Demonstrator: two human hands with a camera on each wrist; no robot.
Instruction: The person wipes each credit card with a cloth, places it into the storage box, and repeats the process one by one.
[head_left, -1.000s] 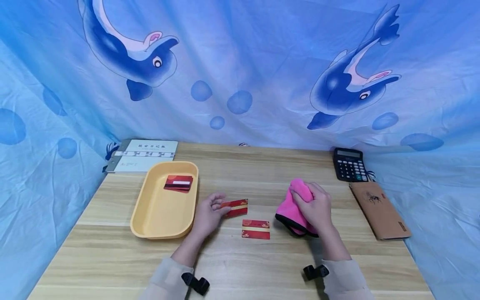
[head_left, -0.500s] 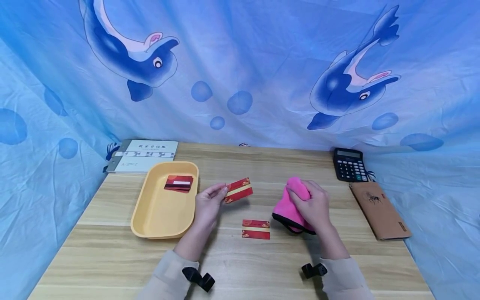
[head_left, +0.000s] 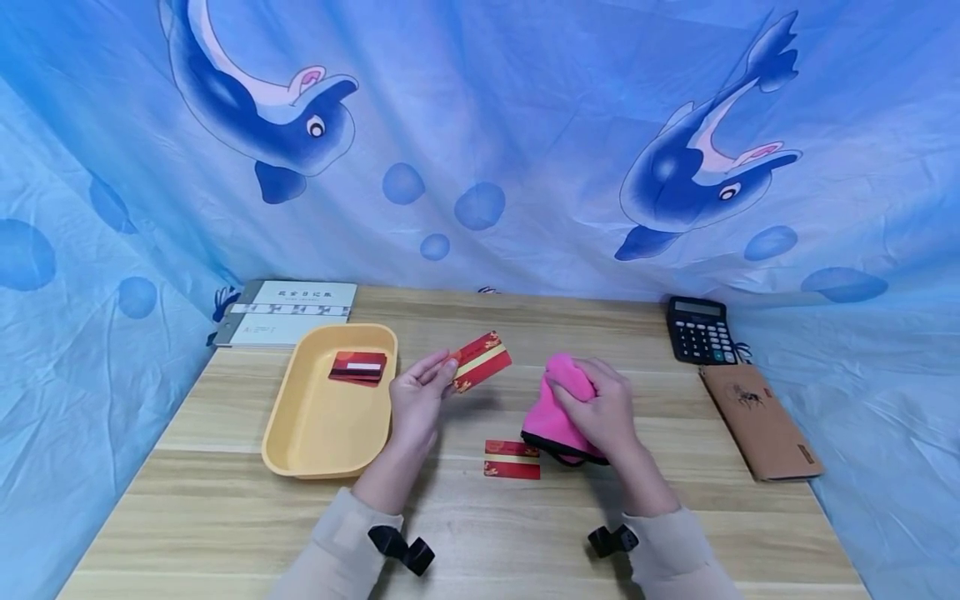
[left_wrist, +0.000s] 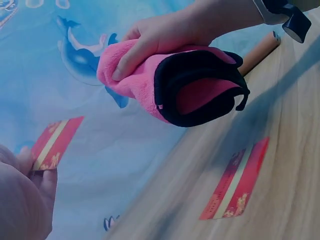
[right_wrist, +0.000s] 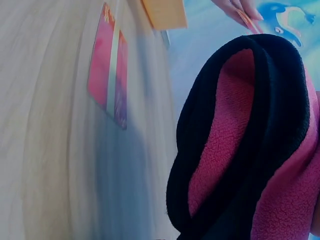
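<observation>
In the head view my left hand (head_left: 417, 400) pinches a red card with a pale yellow stripe (head_left: 482, 362) by its left end, lifted and tilted above the table. My right hand (head_left: 603, 408) grips a bunched pink cloth with black edging (head_left: 558, 417), held over the table to the right of that card. A second red striped card (head_left: 512, 468) lies flat, its upper right corner overlapped in view by the cloth. The left wrist view shows the cloth's folded edge (left_wrist: 200, 90) hanging down from the right hand, and the lifted card (left_wrist: 57, 142) at the left fingertips.
A yellow tray (head_left: 281, 450) left of the left hand holds a few stacked red cards (head_left: 358, 367). Behind it lies a ledger book (head_left: 296, 300). A calculator (head_left: 700, 330) and a brown wallet (head_left: 761, 425) are at the right. A dolphin-print curtain (head_left: 480, 125) encloses the table.
My left hand has picked the red card up off the table, raised it and tilted it. The right hand has brought the pink cloth leftward, closer to the card.
</observation>
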